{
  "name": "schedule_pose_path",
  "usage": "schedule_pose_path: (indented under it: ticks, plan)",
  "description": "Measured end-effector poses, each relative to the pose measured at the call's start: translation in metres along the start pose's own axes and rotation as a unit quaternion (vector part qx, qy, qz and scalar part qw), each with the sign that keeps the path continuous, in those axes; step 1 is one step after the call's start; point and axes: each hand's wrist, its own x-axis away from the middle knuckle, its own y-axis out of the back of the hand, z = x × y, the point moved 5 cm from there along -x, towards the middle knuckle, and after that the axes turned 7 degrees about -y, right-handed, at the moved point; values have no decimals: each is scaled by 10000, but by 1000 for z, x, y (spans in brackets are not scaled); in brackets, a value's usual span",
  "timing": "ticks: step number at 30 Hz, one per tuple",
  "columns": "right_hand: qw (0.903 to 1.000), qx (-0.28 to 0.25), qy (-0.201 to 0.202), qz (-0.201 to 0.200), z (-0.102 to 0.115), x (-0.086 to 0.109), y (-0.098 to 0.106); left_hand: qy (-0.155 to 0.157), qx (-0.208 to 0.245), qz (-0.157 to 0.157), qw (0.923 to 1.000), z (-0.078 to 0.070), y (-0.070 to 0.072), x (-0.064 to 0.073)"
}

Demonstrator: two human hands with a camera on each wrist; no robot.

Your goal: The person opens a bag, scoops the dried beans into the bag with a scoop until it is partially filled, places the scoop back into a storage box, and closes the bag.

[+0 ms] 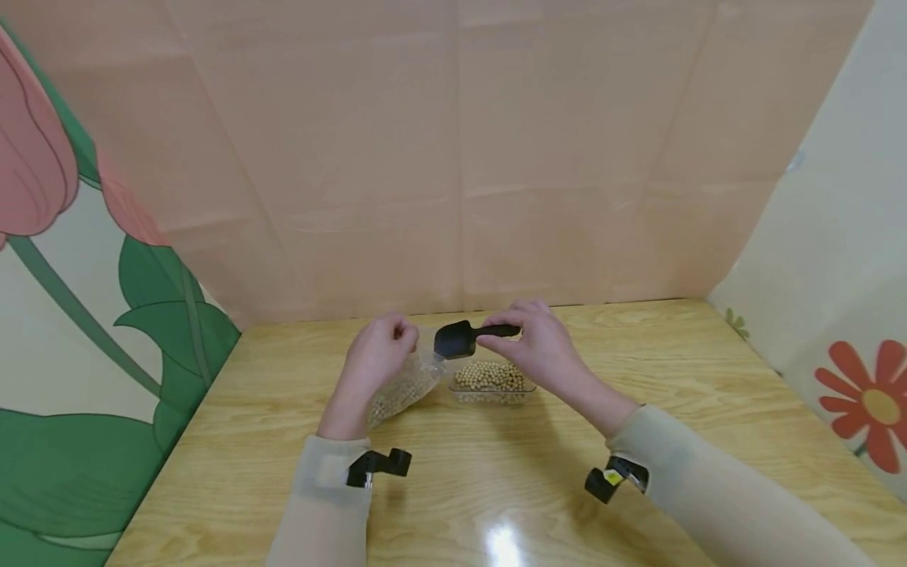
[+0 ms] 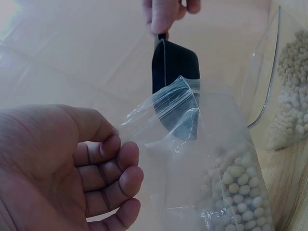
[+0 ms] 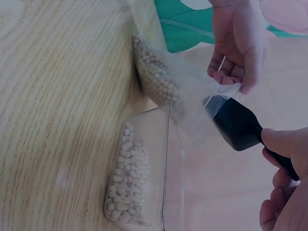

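Note:
My left hand pinches the rim of a clear zip bag between thumb and fingertips. Round, pale soybeans fill the bag's lower part, which rests on the table. By its handle, my right hand grips a black scoop. The scoop's front end reaches into the bag's mouth and shows through the plastic in the left wrist view. Beside the bag, below the right hand, stands a clear plastic box with more of these beans in it.
The wooden table runs back to a wall covered with a plain pinkish sheet. Side walls with painted flowers flank it. A black wrist camera is strapped to each sleeve.

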Motion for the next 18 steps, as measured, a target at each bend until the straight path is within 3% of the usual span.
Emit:
schedule_pose_path:
  ticks: [18]
  plan:
    - [9971, -685, -307, 109, -16, 8, 9, 72, 323, -101, 9994, 3, 2, 2]
